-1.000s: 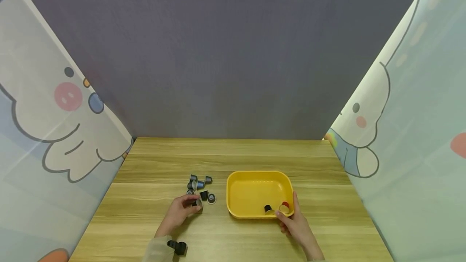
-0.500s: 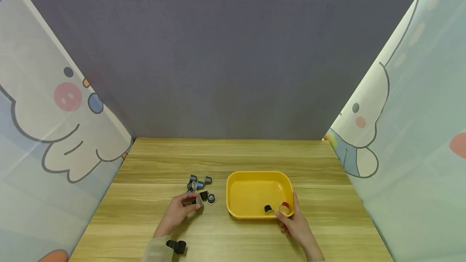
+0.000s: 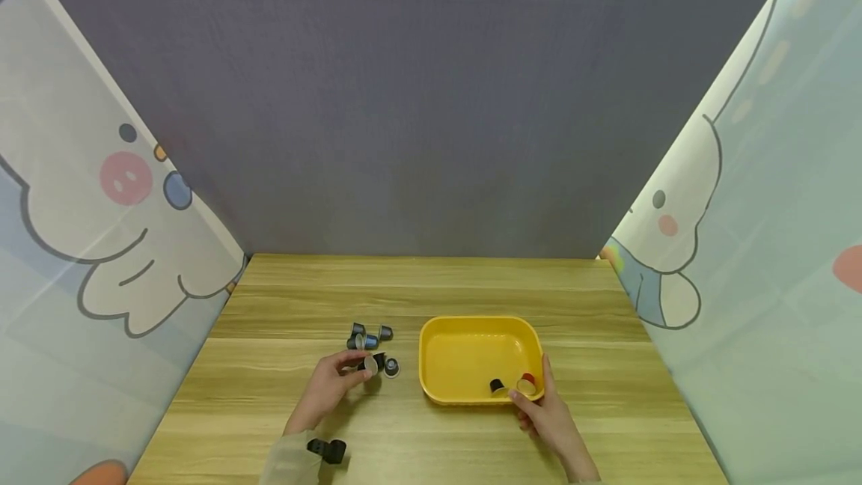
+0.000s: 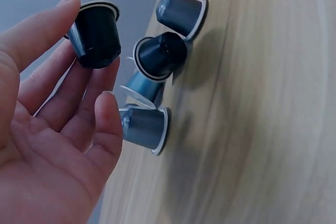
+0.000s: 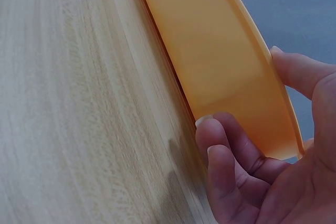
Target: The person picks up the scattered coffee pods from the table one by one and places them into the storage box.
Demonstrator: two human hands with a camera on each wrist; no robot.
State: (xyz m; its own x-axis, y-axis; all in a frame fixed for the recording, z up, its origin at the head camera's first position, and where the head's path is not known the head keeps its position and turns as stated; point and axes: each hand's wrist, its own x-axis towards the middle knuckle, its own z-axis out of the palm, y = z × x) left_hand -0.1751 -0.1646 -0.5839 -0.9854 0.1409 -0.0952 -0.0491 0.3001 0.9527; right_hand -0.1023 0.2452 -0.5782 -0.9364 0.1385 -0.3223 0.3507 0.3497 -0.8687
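My left hand (image 3: 328, 386) pinches a black coffee capsule (image 4: 97, 35) between thumb and fingers, its pale lid turned upward in the left wrist view. Beside it on the table lies a loose group of dark capsules, including a blue one (image 3: 371, 341) and a black one (image 4: 160, 55). The right hand (image 3: 554, 419) grips the near right corner of a yellow tray (image 3: 465, 361), thumb on the rim and other fingers against its outer wall. Inside that tray, near the held corner, are a black capsule (image 3: 497, 385) and a red capsule (image 3: 527, 379).
The wooden table (image 3: 431, 447) reaches back to a grey panel (image 3: 431, 133). Cartoon-printed sheets (image 3: 121, 260) flank both sides. A dark capsule (image 3: 391, 367) stands between the left hand and the tray. A black camera mount (image 3: 328, 450) sits at the left wrist.
The left hand has shifted slightly away from the body and right, carrying the pinched capsule, whose lid has turned more into view. The right hand and tray stay in place.
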